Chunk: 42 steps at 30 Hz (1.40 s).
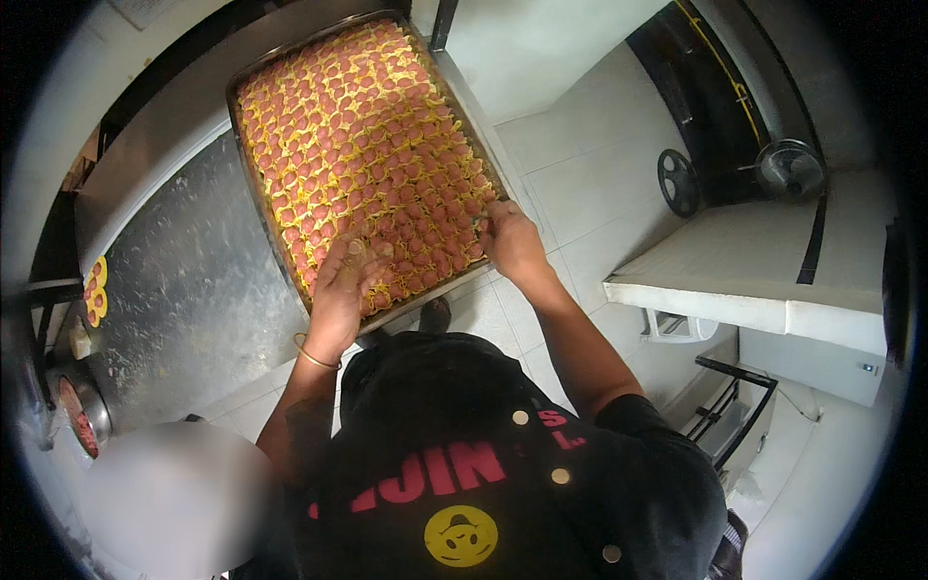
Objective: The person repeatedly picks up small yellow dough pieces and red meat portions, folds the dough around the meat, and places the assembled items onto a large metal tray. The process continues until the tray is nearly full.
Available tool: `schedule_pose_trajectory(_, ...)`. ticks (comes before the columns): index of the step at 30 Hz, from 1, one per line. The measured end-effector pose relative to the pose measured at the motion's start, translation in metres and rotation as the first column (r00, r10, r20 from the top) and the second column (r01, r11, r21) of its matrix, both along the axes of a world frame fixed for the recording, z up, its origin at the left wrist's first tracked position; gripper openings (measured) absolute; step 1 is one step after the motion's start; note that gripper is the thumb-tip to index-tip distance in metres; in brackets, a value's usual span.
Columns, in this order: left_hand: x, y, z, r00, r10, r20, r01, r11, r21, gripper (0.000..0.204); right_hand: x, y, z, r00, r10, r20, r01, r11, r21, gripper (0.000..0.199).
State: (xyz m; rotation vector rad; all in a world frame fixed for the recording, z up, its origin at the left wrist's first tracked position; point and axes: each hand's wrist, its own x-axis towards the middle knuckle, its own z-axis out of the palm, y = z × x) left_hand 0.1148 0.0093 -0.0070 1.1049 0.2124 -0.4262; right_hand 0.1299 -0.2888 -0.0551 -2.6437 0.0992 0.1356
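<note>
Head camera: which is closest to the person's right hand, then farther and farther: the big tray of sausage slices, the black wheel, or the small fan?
From the right hand:
1. Tray of sausage slices, touching it, to its left.
2. Black wheel, off to the right.
3. Small fan, farther right, beyond the wheel.

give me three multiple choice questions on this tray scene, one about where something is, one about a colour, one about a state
1. Where does the large rectangular metal tray of round pink sausage slices on yellow dough lie?
A. on the white tiled floor
B. on the steel worktop, its near end past the edge
C. inside an oven

2. What colour is the thin bangle on the left wrist?
A. gold
B. blue
C. black

3. What are the two hands doing?
A. both hang clear of the tray
B. left hand and right hand both rest at the tray's near end
C. one holds a knife

Answers: 1 B, steel worktop lies under it; 2 A, it glints gold; 3 B, fingers touch the slices.
</note>
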Motion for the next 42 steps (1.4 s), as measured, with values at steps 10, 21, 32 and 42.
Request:
schedule_pose_trajectory(10,-0.010,0.045,-0.006,0.996,0.061,0.062,-0.067,0.993,0.100,0.042,-0.020,-0.014,0.049,0.987,0.010,0.161,0.029,0.970,-0.240,0.045)
schedule_pose_trajectory(21,-0.033,0.035,0.000,0.981,0.184,0.065,-0.191,0.974,0.125,0.037,0.008,-0.008,-0.002,0.985,0.075,0.154,-0.040,0.975,-0.216,0.033)
schedule_pose_trajectory(32,-0.062,0.043,-0.001,0.961,0.273,0.032,-0.275,0.955,0.106,0.033,0.011,-0.010,-0.004,0.975,0.122,0.184,-0.085,0.977,-0.195,0.028)
schedule_pose_trajectory(42,-0.093,0.200,0.016,0.757,0.643,0.117,-0.654,0.741,0.152,0.029,0.043,-0.021,0.058,0.900,-0.012,0.436,0.060,0.994,-0.097,0.026)
